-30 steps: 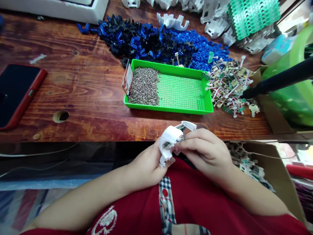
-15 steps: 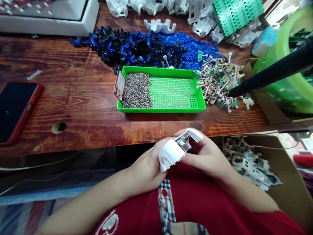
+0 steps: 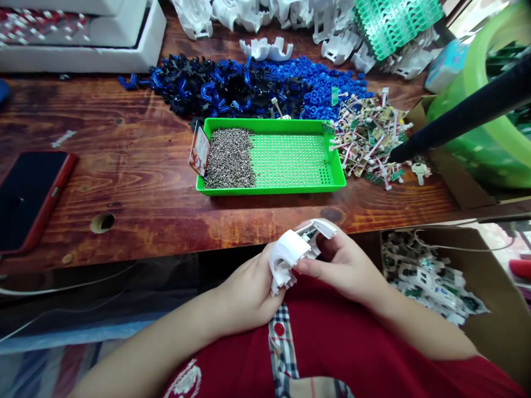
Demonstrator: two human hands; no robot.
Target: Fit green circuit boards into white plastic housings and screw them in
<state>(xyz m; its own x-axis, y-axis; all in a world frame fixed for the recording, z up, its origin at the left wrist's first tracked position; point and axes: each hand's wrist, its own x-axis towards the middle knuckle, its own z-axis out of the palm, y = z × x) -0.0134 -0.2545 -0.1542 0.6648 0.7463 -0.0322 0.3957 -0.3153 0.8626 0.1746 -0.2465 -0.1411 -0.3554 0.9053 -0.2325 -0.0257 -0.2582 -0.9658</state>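
Between my two hands, just below the table's front edge, is a curved white plastic housing point(image 3: 289, 247) with a bit of green circuit board showing in its upper part. My left hand point(image 3: 253, 284) is closed around its left side. At the right, my right hand point(image 3: 338, 262) grips it with the thumb on the near side, while the other fingers are mostly hidden behind it. Beyond the hands stands a green tray point(image 3: 274, 191), with small metal screws point(image 3: 230, 157) heaped in its left half and a small printed card point(image 3: 199, 150) at its left end.
Blue and black plastic parts point(image 3: 215, 88) lie behind the tray, with small wired circuit boards point(image 3: 371, 138) to its right. A black rod point(image 3: 456, 130) slants in from the right. A phone point(image 3: 31, 193) lies at left. A cardboard box point(image 3: 493, 287) of white parts sits below right.
My right hand's fingers have moved from the housing's near side to behind it. The housing turned over and back slightly. The camera view has shifted, too.
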